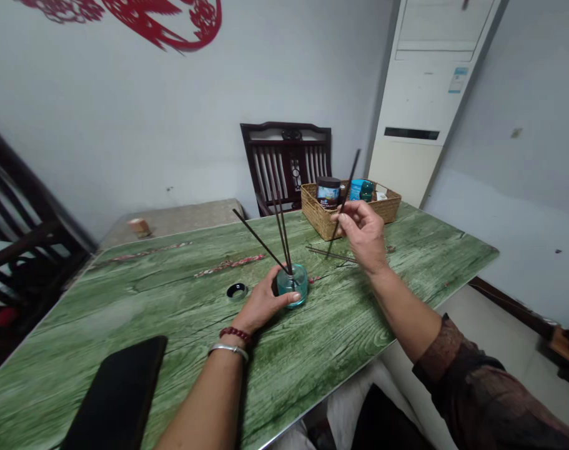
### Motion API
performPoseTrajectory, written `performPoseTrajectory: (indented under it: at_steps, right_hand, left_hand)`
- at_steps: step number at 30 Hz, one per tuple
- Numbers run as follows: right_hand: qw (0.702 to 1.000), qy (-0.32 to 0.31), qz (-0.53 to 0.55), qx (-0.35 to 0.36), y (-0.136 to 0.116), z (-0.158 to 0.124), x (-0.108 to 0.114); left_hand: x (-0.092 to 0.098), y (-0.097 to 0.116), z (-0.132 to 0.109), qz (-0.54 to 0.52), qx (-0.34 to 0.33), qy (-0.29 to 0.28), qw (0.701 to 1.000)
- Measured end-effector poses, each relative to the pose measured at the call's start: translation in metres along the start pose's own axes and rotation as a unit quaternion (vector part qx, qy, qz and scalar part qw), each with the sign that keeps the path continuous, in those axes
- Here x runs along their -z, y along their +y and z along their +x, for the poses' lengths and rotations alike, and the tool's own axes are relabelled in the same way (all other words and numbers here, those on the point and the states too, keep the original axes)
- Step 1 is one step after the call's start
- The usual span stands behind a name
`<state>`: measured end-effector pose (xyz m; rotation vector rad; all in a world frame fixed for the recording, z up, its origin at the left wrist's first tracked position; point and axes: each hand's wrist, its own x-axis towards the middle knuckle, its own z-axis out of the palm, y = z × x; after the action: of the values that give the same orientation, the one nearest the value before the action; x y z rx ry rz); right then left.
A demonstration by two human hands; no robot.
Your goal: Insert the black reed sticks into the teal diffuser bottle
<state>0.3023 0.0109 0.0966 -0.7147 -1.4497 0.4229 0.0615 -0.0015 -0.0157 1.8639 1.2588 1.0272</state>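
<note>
My left hand is wrapped round a small glass reed diffuser bottle of blue-green liquid, upright on the table. Several dark reed sticks stand in its neck, one leaning far to the left. In my right hand a single dark reed stick is pinched between thumb and fingers, tilted and raised to the right of the bottle. Loose sticks lie on the table below that hand. Left of the bottle rests a dark ring-shaped cap.
Behind my right hand stands a wicker basket holding a dark-lidded jar and blue packages. A black phone-like slab lies at the front left of the green wood-patterned table. A dark wooden chair is beyond the far edge.
</note>
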Motion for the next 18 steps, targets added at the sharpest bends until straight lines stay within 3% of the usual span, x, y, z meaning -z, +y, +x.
performPoseTrajectory:
  at_steps: [3, 6, 11, 18]
  right_hand:
    - [0.995, -0.016, 0.101, -0.005, -0.028, 0.002, -0.019]
    - [0.99, -0.045, 0.135, -0.013, -0.035, -0.001, -0.039]
    - [0.994, -0.069, 0.085, -0.017, -0.012, -0.009, -0.063]
    - [0.994, -0.096, 0.006, -0.06, 0.017, -0.023, -0.076]
  left_hand:
    - [0.0, 0.0, 0.0, -0.002, 0.002, -0.002, 1.0]
    - [0.0, 0.002, 0.0, -0.007, 0.003, -0.001, 1.0]
    - [0.0, 0.005, 0.0, -0.018, -0.011, -0.007, 1.0]
    - [0.0, 0.005, 0.0, -0.025, -0.023, -0.009, 0.999]
